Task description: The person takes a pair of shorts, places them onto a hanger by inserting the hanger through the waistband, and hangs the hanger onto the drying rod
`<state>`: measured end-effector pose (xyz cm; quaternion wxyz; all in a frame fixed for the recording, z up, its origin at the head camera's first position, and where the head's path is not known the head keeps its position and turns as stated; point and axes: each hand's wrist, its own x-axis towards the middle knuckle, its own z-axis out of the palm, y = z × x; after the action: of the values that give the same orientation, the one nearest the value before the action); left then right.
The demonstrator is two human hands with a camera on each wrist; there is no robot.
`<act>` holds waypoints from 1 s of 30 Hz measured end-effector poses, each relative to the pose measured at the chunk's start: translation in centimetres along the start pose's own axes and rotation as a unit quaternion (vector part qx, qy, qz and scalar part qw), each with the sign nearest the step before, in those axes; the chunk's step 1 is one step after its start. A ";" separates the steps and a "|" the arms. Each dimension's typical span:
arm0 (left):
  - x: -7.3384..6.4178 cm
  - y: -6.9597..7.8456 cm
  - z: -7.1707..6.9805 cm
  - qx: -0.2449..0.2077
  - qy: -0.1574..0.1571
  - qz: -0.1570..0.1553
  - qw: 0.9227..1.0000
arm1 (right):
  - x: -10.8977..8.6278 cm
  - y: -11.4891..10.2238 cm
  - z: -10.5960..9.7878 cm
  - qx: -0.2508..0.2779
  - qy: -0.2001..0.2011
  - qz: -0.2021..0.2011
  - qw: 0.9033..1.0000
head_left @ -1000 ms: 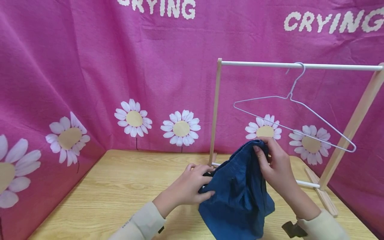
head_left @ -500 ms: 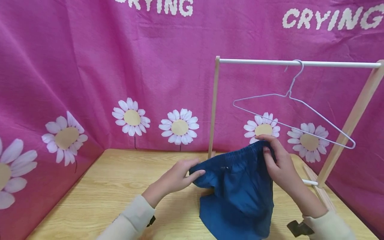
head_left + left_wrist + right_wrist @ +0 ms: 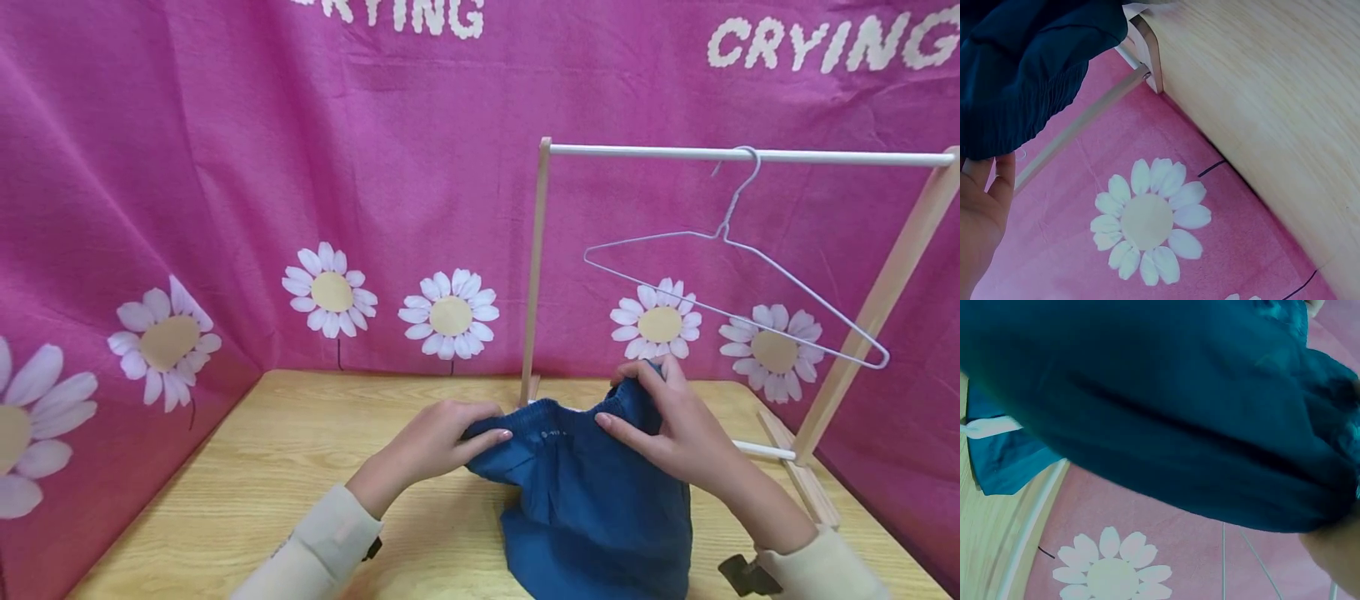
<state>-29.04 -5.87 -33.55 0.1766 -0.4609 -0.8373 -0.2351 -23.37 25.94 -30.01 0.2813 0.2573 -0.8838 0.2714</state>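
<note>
Dark blue shorts (image 3: 592,500) with a gathered elastic waistband hang over the table, waist up. My left hand (image 3: 431,442) pinches the left end of the waistband between thumb and fingers. Toward the right end, my right hand (image 3: 678,421) grips the band, thumb in front and fingers behind. The waistband dips between the two hands. In the left wrist view the ribbed band (image 3: 1029,112) meets the fingertips of my left hand (image 3: 985,200). Cloth of the shorts (image 3: 1166,412) fills most of the right wrist view and hides nearly all of my right hand.
Behind the shorts stands a clothes rack with a white top rail (image 3: 637,152) and wooden posts (image 3: 873,317). A thin wire hanger (image 3: 787,275) hangs from the rail. The wooden table (image 3: 300,467) is backed by a pink cloth (image 3: 420,167) printed with daisies.
My left hand has moved left, taking hold of the waistband and spreading it from its earlier bunched state. My right hand has shifted its grip along the band, thumb now farther left.
</note>
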 end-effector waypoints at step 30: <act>-1.5 -1.9 1.0 0.021 -0.166 -0.042 0.985 | 0.1 0.6 -2.3 0.214 0.023 0.042 0.976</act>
<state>-29.95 -7.21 -35.59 0.0346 -0.4547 -0.8781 -0.1450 -23.01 27.75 -28.55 0.2280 0.2679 -0.8088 0.4713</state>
